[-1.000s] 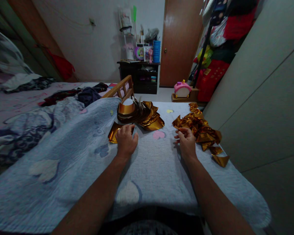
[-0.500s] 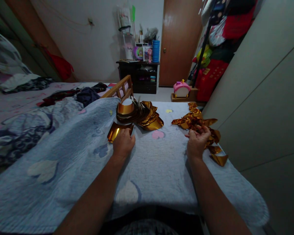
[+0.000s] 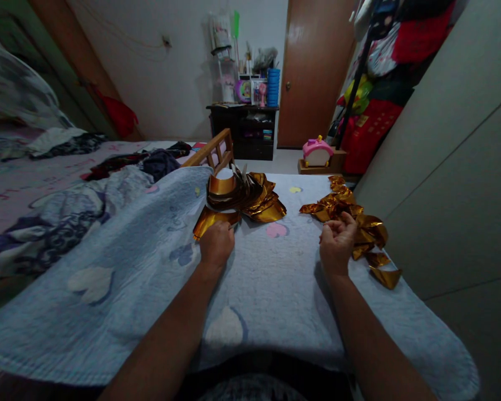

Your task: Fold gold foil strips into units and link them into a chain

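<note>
My left hand [image 3: 217, 242] is closed on a gold foil sheet [image 3: 206, 220] at the front of the stack, its fingers curled over the near edge. Just behind that sheet stands a fanned stack of gold foil paper [image 3: 221, 186], with crumpled layers spreading to the right. My right hand [image 3: 338, 242] is beside a heap of folded gold foil pieces [image 3: 369, 228], palm turned inward. Its fingers are loosely bent and apart from the thumb, with nothing visible between them.
A pale blue quilted cloth [image 3: 275, 289] with heart patterns covers the table. At left is a bed with rumpled clothes [image 3: 158, 161]. A wooden rail [image 3: 211, 147] rises behind the stack. A pink toy case [image 3: 317, 151] stands beyond the far edge, and a pale cabinet [image 3: 455, 167] borders the right.
My right hand has drawn slightly back from the heap, where a wide folded piece now shows beside it. My left hand has tightened at the front sheet, which is bent up. The view has shifted a little.
</note>
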